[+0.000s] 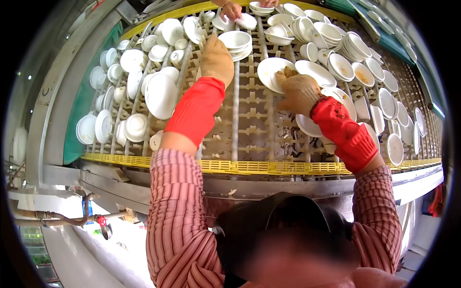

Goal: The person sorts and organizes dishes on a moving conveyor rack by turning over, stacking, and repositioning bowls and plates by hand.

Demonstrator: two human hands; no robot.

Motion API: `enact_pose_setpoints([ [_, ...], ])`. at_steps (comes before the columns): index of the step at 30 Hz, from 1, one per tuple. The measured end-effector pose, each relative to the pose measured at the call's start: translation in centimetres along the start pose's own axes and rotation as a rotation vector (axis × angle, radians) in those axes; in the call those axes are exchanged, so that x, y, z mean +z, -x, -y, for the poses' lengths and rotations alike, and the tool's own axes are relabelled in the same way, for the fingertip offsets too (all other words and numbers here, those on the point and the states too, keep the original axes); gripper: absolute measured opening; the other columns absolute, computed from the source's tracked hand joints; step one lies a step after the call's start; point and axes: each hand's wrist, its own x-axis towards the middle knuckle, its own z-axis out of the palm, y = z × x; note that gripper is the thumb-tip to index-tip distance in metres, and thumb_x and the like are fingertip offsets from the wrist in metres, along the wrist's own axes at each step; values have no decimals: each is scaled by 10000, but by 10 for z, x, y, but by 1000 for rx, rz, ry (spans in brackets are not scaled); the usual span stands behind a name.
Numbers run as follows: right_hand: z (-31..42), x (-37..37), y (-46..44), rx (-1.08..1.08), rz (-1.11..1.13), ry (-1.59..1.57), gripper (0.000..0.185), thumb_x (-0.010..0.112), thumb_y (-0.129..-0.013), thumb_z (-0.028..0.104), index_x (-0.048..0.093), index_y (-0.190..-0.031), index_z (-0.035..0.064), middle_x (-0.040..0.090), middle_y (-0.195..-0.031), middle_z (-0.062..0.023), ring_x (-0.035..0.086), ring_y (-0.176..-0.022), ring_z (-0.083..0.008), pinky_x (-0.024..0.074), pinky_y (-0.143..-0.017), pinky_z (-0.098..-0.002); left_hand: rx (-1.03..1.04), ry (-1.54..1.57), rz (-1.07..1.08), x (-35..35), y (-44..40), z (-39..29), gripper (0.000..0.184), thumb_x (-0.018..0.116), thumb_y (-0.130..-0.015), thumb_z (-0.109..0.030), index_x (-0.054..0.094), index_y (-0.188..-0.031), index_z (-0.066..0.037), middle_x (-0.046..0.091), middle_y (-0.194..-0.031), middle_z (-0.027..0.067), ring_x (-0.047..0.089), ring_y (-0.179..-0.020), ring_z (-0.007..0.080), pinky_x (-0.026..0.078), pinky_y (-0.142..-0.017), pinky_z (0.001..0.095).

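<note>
My left hand [216, 58], in a tan glove with a red cuff, is closed at the left side of a small stack of white bowls [236, 40]. Its thumb side meets the stack's rim, and the palm is hidden. Over on the right, my right hand [298, 90], gloved alike with dark spots on the cuff, has its fingers curled over the right edge of a white plate [269, 72]. Food smears mark that plate. Just beyond my right fingers lies an oval white dish [315, 73].
A pegged conveyor [252, 115] with a yellow front edge [269, 167] spans the view. White dishes stand in rows at left [161, 96]; soiled bowls [341, 66] pile at right. Another person's hand [232, 10] touches dishes at the far side. A metal rail [283, 186] runs in front.
</note>
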Motion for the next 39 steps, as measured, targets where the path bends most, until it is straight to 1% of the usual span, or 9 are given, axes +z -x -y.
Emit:
enact_pose_setpoints([
  [2, 4, -9, -3, 15, 43, -7, 860, 844, -793, 393, 589, -1474, -67, 778, -1015, -238, 787, -952, -405, 635, -825, -487, -219, 252, -11, 31, -23, -14, 405, 563, -1082, -164, 659, -1430, 20, 686, -1441, 245, 661, -1352, 328, 407, -1243, 381],
  [4, 10, -24, -5, 64, 169, -23, 908, 881, -793, 418, 579, -1504, -59, 782, -1211, -268, 783, -1106, -404, 636, -944, -470, -756, 1190, -47, 31, -39, -21, 430, 486, -1125, -179, 626, -1493, -8, 665, -1494, 239, 646, -1400, 321, 435, -1220, 347],
  [7, 10, -14, -8, 47, 128, -27, 836, 844, -821, 469, 630, -1420, -73, 810, -1087, -229, 804, -1002, -397, 653, -851, -469, -241, 176, 216, 105, -68, -22, 367, 490, -1127, -195, 694, -1393, -45, 723, -1406, 211, 684, -1338, 304, 500, -1112, 362],
  [12, -2, 5, -11, 59, 15, 36, 623, 762, -927, 450, 687, -1262, -70, 822, -930, -186, 820, -860, -372, 656, -731, -478, 207, -134, 432, 18, -58, -30, 371, 576, -1118, -359, 816, -1243, -106, 816, -1262, 118, 781, -1149, 277, 578, -923, 398],
  [24, -38, -54, 2, 337, -314, -812, 466, 634, -1081, 434, 750, -1053, -17, 792, -948, -221, 772, -853, -405, 617, -791, -458, -396, 675, 426, -83, 33, 44, 627, 556, -1036, -607, 850, -1132, -62, 831, -1102, 193, 771, -1069, 434, 571, -952, 516],
  [25, -47, -53, -14, -173, -524, -83, 356, 672, -1086, 326, 721, -1141, -22, 789, -989, -210, 780, -859, -355, 617, -780, -451, -432, 682, 474, -70, 36, 47, 634, 556, -1035, -606, 848, -1142, -53, 825, -1119, 214, 766, -1089, 443, 567, -971, 512],
  [28, 12, -79, -19, 377, -278, -1665, 283, 595, -1125, 193, 695, -1272, -27, 817, -1073, -172, 798, -921, -267, 659, -818, -379, -481, 670, 513, -74, 37, 43, 673, 557, -1026, -634, 826, -1188, -38, 803, -1147, 253, 745, -1122, 453, 551, -998, 515],
  [32, -2, -49, -51, -135, -367, -933, 406, 631, -1108, 376, 718, -1259, 10, 830, -1111, -147, 787, -899, -238, 631, -809, -375, -429, 501, 415, -102, 40, 37, 564, 619, -1021, -604, 805, -1152, -88, 797, -1085, 197, 730, -1069, 415, 540, -949, 500],
  [39, -66, -39, 14, 178, -72, -184, 669, 806, -926, 527, 703, -1389, 55, 807, -1062, -236, 802, -929, -391, 630, -826, -506, 481, 674, -251, -157, 77, -28, 556, 947, -727, -367, 748, -1114, -21, 725, -1056, 164, 692, -1036, 351, 570, -888, 487],
])
